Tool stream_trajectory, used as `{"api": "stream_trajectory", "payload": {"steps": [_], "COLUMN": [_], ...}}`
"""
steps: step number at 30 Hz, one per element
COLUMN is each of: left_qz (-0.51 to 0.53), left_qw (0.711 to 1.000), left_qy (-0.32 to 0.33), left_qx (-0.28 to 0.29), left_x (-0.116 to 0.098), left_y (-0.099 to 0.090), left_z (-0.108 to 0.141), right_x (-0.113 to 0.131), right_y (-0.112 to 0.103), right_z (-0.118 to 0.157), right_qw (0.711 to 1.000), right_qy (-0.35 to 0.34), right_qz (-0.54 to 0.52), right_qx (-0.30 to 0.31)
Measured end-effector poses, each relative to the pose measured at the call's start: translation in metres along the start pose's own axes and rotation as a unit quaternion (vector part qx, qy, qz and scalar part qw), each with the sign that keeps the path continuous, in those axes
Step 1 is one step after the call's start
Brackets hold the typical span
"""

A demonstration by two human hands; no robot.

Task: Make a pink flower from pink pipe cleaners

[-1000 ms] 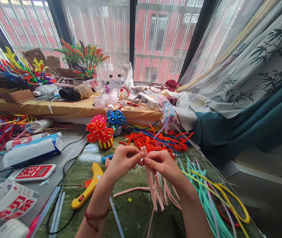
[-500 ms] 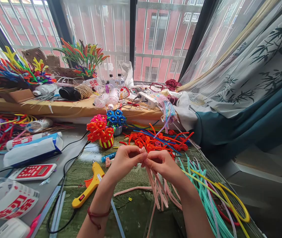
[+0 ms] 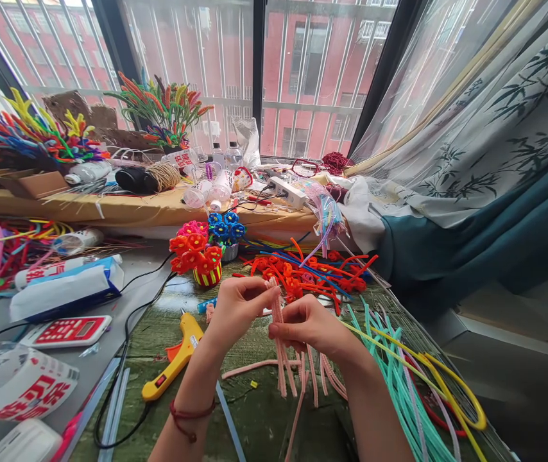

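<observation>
Green tabletop (image 3: 255,436) is pretty loaded: yellow glue gun (image 3: 189,333) on the left, pale translucent sticks (image 3: 230,420) nearer, loose pink pipe cleaners (image 3: 334,378) mid-table, mint ones (image 3: 389,346) on the right, red heap (image 3: 293,285) and striped pot (image 3: 207,276) at the far side. Grey surface (image 3: 144,256) on the left has a red-and-white calculator (image 3: 69,332) and a blue-and-white packet (image 3: 67,292). Far ledge (image 3: 158,208) has twine (image 3: 163,178) and bottles (image 3: 221,186), though it's too cluttered back there to make out everything
</observation>
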State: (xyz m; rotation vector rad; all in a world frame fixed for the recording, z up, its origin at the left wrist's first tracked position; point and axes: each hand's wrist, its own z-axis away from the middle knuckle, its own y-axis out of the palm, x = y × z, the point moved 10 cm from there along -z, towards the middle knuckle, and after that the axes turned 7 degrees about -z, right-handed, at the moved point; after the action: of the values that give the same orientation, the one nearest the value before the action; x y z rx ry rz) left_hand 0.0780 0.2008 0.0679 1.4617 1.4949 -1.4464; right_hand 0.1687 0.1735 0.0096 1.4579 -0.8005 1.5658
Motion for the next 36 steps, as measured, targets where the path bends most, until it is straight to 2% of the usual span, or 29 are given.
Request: {"api": "stream_trajectory", "payload": {"steps": [11,16,22,27,30,36], "left_qz": [-0.001,0.005,0.014,0.046,0.071,0.050], "left_qw": [1.000,0.999,0.997,0.995,0.995,0.998], "left_qy": [-0.004,0.009,0.012,-0.013,-0.013,-0.014], "left_qx": [-0.029,-0.036,-0.076,-0.091,-0.062,0.031], "left_x": [0.003,-0.001,-0.004,0.001,-0.001,-0.005], "left_y": [-0.014,-0.016,-0.022,-0.025,-0.017,0.009], "left_z": [0.001,0.001,0.003,0.002,0.000,0.001], "right_x": [-0.013,-0.014,-0.008,0.003,0.006,0.006], "right_y": [0.006,0.012,0.023,0.020,0.017,0.012], "right_z": [0.000,0.000,0.002,0.002,0.002,0.004], "right_qw": [0.998,0.997,0.996,0.999,0.999,0.998], "right_qy": [0.036,0.040,0.039,0.002,0.000,0.007], "right_qz": [-0.033,-0.036,-0.034,-0.027,-0.026,-0.055], "right_qx": [0.029,0.046,0.075,0.042,0.027,0.027]}}
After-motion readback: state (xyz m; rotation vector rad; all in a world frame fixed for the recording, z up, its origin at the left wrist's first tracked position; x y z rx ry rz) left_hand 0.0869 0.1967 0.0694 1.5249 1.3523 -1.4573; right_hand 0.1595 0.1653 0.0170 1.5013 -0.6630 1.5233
